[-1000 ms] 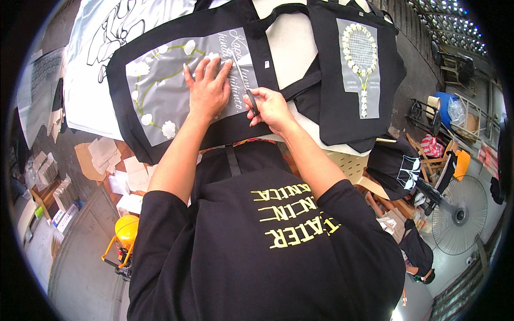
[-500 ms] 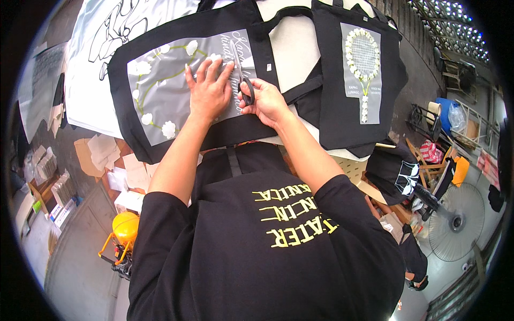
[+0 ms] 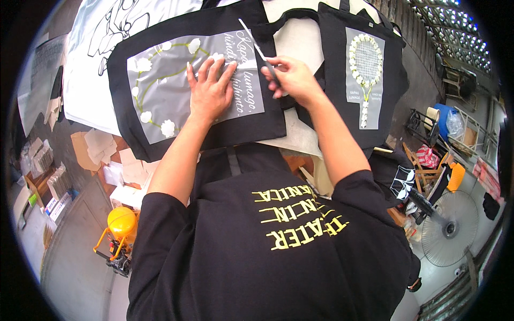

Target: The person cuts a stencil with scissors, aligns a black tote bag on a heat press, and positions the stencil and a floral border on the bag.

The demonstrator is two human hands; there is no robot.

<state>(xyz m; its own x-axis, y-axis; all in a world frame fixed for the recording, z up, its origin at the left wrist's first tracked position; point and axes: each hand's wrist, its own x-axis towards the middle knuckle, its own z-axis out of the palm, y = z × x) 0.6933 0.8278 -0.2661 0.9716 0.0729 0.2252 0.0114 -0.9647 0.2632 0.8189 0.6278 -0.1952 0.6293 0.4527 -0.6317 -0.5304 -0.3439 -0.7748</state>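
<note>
Black tote bag (image 3: pixel 246 129), lying flat on the work table (image 3: pixel 297 40) in front of the person, with a translucent film (image 3: pixel 160 101) on its face; flowers and pale script show through the film. The left hand (image 3: pixel 211 93) rests palm down on the film, fingers spread, gripping nothing. The right hand (image 3: pixel 293 80), beyond the film's right edge, is closed around the handle of what are probably scissors (image 3: pixel 271 71), their slim tip slanting up and away to the left; at this angle, whether the blades are parted cannot be told. The step in hand appears to be tending the film along its lettered side while the left palm steadies it; a further move there would call for even pressure and a tip kept clear of the cloth. To the right lies a second bag (image 3: pixel 396 80) bearing a flowered racket print (image 3: pixel 367 59). Both bags look flat, their insides hidden. Farther right, a pale rack (image 3: pixel 474 136) stands by a blue container (image 3: pixel 442 115) and a clear plastic bag (image 3: pixel 456 128); the container's contents are not visible.
</note>
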